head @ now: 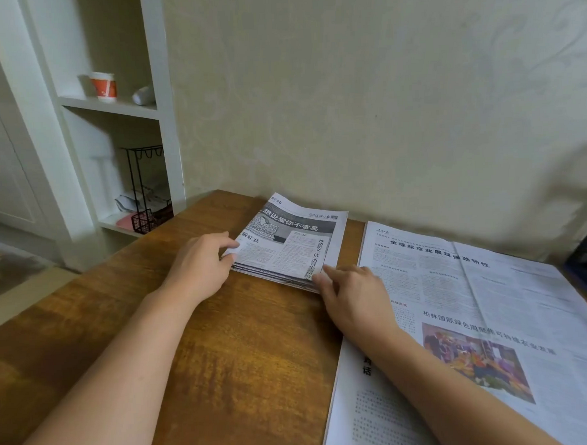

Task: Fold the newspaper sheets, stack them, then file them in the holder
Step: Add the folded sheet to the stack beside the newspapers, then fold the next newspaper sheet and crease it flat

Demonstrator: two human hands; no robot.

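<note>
holding 1 folded stack [288,247] | 2 hands: left hand [200,266], right hand [352,295]

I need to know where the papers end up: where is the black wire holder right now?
In the head view the black wire holder stands on the lowest shelf of the white shelf unit at left, beyond the wooden table's far-left corner.

Matt printed paper forms the folded newspaper stack [288,247], lying on a brown, grained, slightly glossy wooden table [231,359].
</note>
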